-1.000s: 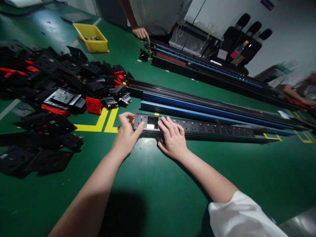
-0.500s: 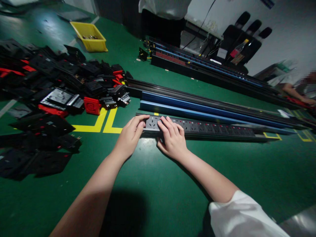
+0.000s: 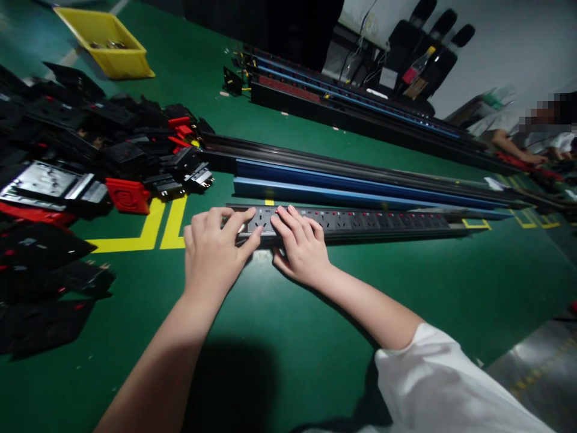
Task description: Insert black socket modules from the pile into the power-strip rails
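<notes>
Socket strip (image 3: 383, 222) under two hands, inward of the tabletop's (image 3: 288, 313) far edge.
Left hand (image 3: 211, 249) pinches the end socket (image 3: 262, 224) (careful alignment seems needed); right hand (image 3: 306, 251) rests open.

A yellow bin (image 3: 124, 65) holding small metal pieces (image 3: 108, 45) sits on the far left of the green tabletop (image 3: 288, 385), which is marked with yellow tape (image 3: 170, 228). Beyond the tabletop, loose pale cables (image 3: 360, 43) hang near a bottle (image 3: 417, 66) with a red label and yellow cap, tilted beside dark, chair-like shapes (image 3: 403, 37). At far right, a blurred person (image 3: 507, 143) in white reaches forward.
</notes>
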Action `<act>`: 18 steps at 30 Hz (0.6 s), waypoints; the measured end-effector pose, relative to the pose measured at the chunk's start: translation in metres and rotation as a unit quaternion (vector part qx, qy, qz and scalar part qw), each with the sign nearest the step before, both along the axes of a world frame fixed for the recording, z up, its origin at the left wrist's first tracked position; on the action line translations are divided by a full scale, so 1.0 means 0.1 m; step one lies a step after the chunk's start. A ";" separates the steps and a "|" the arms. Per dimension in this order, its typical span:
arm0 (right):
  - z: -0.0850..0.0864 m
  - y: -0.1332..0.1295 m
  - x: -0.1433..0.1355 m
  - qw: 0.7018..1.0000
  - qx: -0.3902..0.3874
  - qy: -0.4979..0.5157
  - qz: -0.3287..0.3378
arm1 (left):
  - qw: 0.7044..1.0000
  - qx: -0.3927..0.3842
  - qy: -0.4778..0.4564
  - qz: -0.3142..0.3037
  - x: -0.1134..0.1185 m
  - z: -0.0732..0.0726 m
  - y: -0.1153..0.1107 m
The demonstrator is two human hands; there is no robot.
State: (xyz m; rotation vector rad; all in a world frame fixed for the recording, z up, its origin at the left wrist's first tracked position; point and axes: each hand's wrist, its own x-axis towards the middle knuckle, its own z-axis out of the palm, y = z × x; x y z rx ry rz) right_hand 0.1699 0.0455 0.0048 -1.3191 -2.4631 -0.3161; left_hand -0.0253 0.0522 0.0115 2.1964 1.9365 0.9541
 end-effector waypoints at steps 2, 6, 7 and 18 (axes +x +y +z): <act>-0.01 0.00 0.00 1.000 0.001 0.000 -0.002 | 1.000 0.003 -0.015 0.003 0.01 -0.03 0.02; -0.01 0.01 0.01 1.000 -0.010 0.000 0.000 | 0.993 0.017 -0.113 -0.029 -0.04 -0.11 0.09; -0.01 0.00 0.01 1.000 -0.015 0.001 -0.001 | 0.989 0.018 -0.142 -0.040 -0.06 -0.12 0.11; 0.02 -0.11 -0.10 0.997 -0.047 -0.026 0.056 | 0.935 0.020 -0.350 0.061 -0.10 -0.12 0.18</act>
